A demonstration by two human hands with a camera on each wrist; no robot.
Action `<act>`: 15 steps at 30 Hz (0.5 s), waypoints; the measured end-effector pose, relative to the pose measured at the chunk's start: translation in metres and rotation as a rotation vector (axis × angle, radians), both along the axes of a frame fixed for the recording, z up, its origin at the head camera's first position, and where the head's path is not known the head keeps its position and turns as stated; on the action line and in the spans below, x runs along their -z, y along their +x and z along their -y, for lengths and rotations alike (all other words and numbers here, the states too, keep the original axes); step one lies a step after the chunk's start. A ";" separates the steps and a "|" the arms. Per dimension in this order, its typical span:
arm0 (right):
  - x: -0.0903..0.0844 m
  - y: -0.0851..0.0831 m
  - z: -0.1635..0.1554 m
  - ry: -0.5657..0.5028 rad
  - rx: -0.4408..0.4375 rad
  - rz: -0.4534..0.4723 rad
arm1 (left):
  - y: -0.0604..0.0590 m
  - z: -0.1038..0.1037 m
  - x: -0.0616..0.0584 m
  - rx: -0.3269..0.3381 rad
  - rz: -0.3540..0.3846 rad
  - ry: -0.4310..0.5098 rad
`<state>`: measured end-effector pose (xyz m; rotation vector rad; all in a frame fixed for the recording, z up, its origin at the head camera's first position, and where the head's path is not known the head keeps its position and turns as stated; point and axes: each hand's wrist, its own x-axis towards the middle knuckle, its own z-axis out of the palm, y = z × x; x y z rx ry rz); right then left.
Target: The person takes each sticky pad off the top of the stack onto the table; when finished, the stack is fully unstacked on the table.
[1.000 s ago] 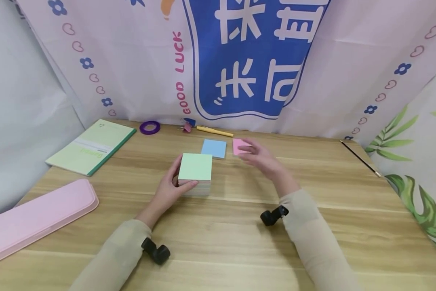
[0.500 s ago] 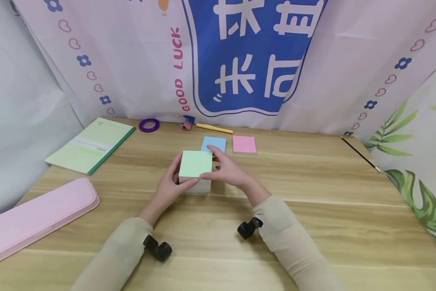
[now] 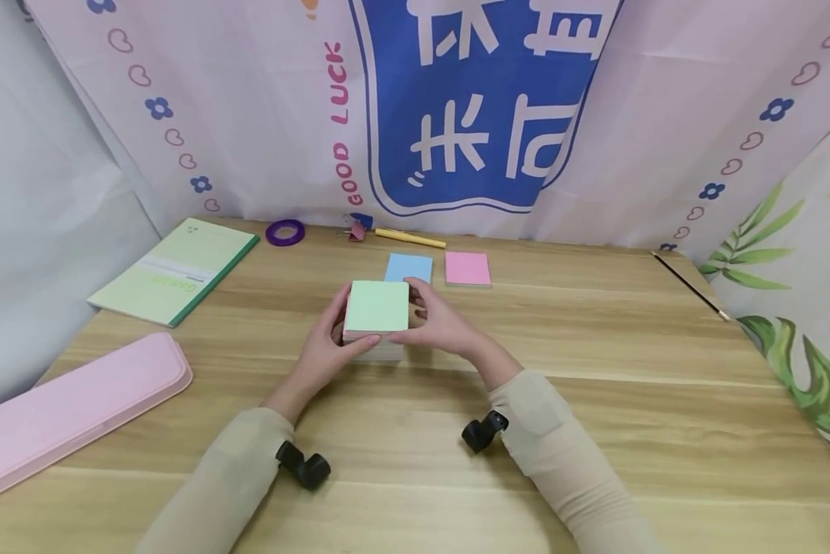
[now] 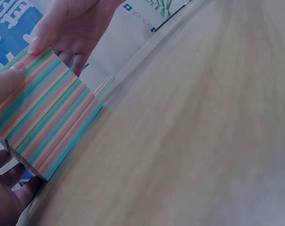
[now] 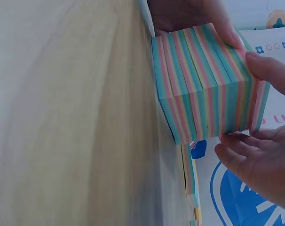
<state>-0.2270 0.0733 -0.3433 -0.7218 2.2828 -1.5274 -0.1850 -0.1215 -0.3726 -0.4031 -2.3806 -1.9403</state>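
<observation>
Striped block of notes (image 3: 376,317) on wooden table (image 3: 595,400), clasped between left hand (image 3: 325,350) and right hand (image 3: 445,327), fingers curled around opposite sides.

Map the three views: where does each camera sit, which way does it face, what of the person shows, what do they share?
Head: above, facing forward and down at the table; both sleeves, left hand and right hand gripping the note block.
Left wrist: low, looking along the tabletop; left fingers on the block's striped side.
Right wrist: low, opposite side; right fingers around the block.
Shared: the block and both hands.
</observation>
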 end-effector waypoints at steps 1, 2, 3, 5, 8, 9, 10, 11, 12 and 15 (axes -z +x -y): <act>0.004 -0.003 -0.003 -0.017 0.003 0.008 | -0.001 0.000 0.001 0.004 0.000 0.004; 0.007 -0.005 -0.006 -0.035 0.010 0.020 | -0.002 0.000 0.002 0.007 0.003 0.007; 0.008 -0.006 -0.010 -0.064 0.014 0.042 | -0.003 0.000 0.003 0.010 0.006 0.008; 0.009 -0.008 -0.018 -0.154 0.020 0.109 | -0.007 0.001 0.010 0.013 0.005 0.010; 0.008 -0.009 -0.031 -0.324 0.021 0.247 | -0.012 0.004 0.019 0.010 -0.002 0.004; 0.007 -0.008 -0.036 -0.372 0.024 0.292 | -0.014 0.005 0.022 0.007 -0.007 -0.002; 0.006 -0.008 -0.041 -0.416 0.030 0.335 | -0.015 0.005 0.024 0.005 -0.010 -0.004; 0.005 -0.008 -0.047 -0.453 0.034 0.371 | -0.015 0.005 0.024 0.003 -0.009 -0.005; 0.004 -0.007 -0.053 -0.481 0.043 0.401 | -0.014 0.005 0.024 0.003 -0.007 -0.006; 0.004 -0.007 -0.072 -0.541 0.075 0.449 | -0.014 0.006 0.025 -0.001 0.008 -0.010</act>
